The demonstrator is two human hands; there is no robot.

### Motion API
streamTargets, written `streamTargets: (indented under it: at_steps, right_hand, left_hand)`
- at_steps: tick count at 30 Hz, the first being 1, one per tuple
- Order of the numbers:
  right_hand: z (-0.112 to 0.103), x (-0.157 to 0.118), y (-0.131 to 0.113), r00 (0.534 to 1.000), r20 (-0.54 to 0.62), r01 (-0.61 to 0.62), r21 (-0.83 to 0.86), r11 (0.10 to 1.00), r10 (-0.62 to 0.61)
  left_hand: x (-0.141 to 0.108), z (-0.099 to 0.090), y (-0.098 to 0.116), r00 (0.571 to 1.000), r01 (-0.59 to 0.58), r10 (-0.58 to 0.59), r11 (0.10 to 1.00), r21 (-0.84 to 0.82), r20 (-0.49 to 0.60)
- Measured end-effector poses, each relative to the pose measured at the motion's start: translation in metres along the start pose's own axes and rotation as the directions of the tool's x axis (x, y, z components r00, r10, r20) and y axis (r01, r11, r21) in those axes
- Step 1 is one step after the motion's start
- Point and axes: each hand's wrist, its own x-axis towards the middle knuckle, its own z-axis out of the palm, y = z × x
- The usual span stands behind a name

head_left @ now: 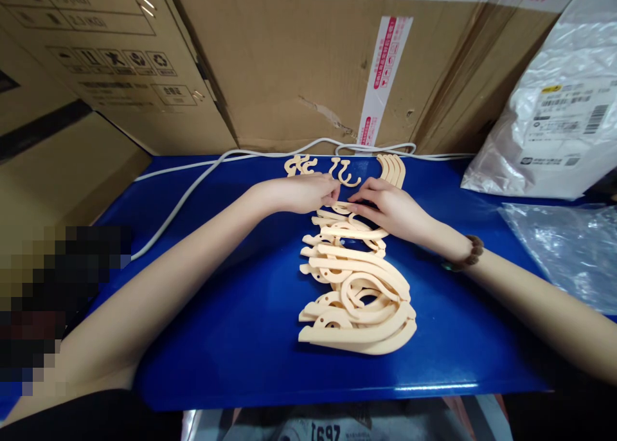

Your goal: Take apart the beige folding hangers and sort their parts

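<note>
You have one left hand [313,192], one right hand [393,208], one bracelet [475,251], one parcel [554,116]; hanger pieces [337,335] overlap past counting.

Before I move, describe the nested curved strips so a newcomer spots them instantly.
On the blue table, look to the far edge, before the cardboard box. Just beyond the right hand lie the cream strips, nested side by side and gently curved, unlike the hooks to their left.

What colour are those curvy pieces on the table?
The curvy pieces are pale cream, best seen in the head view.
</note>
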Motion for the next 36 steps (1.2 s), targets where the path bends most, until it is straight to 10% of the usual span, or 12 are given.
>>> streamTargets:
  at_steps: [8, 12, 16, 28, 36]
  right_hand:
    - [-0.01, 0.007, 0.0, 0.973, -0.168, -0.14, 0.111, 0.984, 0.158]
    - [-0.026, 0.015, 0.001, 0.917, -0.335, -0.134, 0.252, 0.958, 0.216]
    - [-0.039, 0.023, -0.001, 0.886, -0.394, -0.112, 0.333, 0.936, 0.246]
    - [-0.067, 0.032, -0.02, 0.923, -0.364, -0.212, -0.208, 0.955, 0.125]
    - [-0.07, 0.053, -0.013, 0.945, -0.267, -0.216, -0.082, 0.973, 0.187]
  left_hand:
    - [0.007, -0.001, 0.015, 0.96, 0.071, -0.146, 0.953, -0.295, -0.239]
    - [0.015, -0.008, 0.033, 0.807, 0.014, -0.451, 0.661, -0.75, -0.382]
    - [0.017, -0.015, 0.044, 0.827, -0.063, -0.464, 0.484, -0.873, -0.317]
    - [0.022, -0.025, 0.054, 0.81, -0.107, -0.289, 0.783, -0.613, -0.51]
    - [0.013, -0.033, 0.059, 0.748, 0.166, -0.17, 0.984, -0.067, -0.642]
